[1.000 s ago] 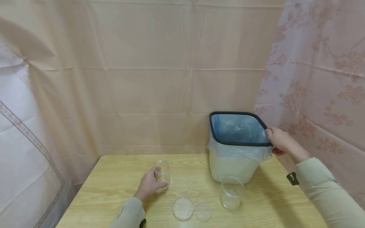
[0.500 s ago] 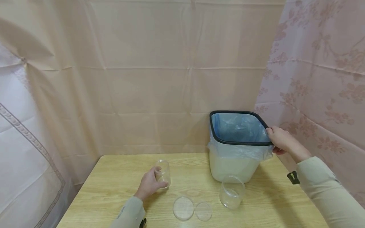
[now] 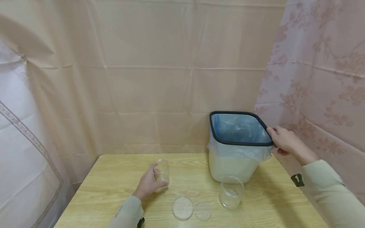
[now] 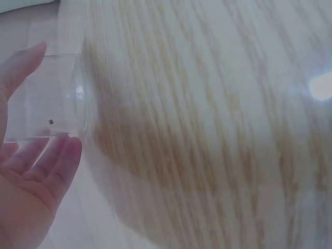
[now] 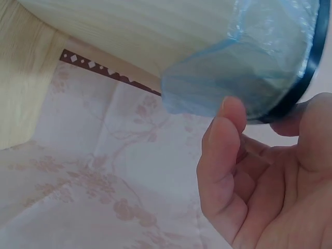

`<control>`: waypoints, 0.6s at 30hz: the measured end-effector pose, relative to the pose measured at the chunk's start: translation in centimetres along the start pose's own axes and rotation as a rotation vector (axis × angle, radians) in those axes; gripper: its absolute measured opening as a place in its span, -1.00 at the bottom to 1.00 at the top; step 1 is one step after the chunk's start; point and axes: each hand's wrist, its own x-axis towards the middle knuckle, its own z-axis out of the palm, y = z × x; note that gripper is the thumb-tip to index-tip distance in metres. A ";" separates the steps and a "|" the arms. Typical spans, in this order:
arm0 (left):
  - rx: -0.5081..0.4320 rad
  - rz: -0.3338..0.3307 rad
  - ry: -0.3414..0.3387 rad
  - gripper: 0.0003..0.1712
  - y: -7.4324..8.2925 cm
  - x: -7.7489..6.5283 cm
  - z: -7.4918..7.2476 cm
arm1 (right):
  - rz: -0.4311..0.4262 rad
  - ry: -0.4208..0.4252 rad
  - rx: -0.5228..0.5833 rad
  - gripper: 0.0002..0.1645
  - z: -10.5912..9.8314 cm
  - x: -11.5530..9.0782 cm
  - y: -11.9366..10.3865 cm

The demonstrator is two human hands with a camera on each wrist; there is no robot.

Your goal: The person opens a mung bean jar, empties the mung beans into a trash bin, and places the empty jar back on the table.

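My left hand [image 3: 149,183] holds a clear plastic cup [image 3: 163,171] upright on the table, thumb on one side and fingers on the other. The left wrist view shows the see-through wall of that cup [image 4: 44,98] between thumb and fingertips. At the right, my right hand [image 3: 286,141] grips the black rim [image 3: 242,144] of a cream trash bin [image 3: 232,166]. A bluish plastic liner [image 3: 239,153] folds down over the bin's outside. In the right wrist view, curled fingers [image 5: 220,155] lie beside the liner, with the thumb at the rim.
A larger clear cup [image 3: 231,198] stands in front of the bin. Two flat clear round lids [image 3: 182,208], one bigger than the other, lie near the front of the wooden table [image 3: 114,171]. Beige curtain [image 3: 148,95] hangs behind, floral curtain [image 3: 328,95] at the right.
My right hand has shifted slightly outward to the right while staying at the bin's rim. The left hand's fingers have moved a little on the cup; cups, lids and bin look still.
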 end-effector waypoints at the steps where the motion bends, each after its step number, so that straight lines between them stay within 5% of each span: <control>1: -0.006 -0.001 0.001 0.22 0.0 0.0 0.0 | -0.002 0.008 -0.006 -0.14 -0.1 -0.2 0.0; 10: 0.064 0.028 0.042 0.41 1.2 0.0 -1.1 | -0.052 0.069 -0.112 -0.04 -0.9 -2.3 -0.3; 18: 0.230 0.148 0.059 0.27 2.7 -0.3 -3.4 | -0.120 0.109 -0.184 -0.10 -0.7 -4.9 -1.5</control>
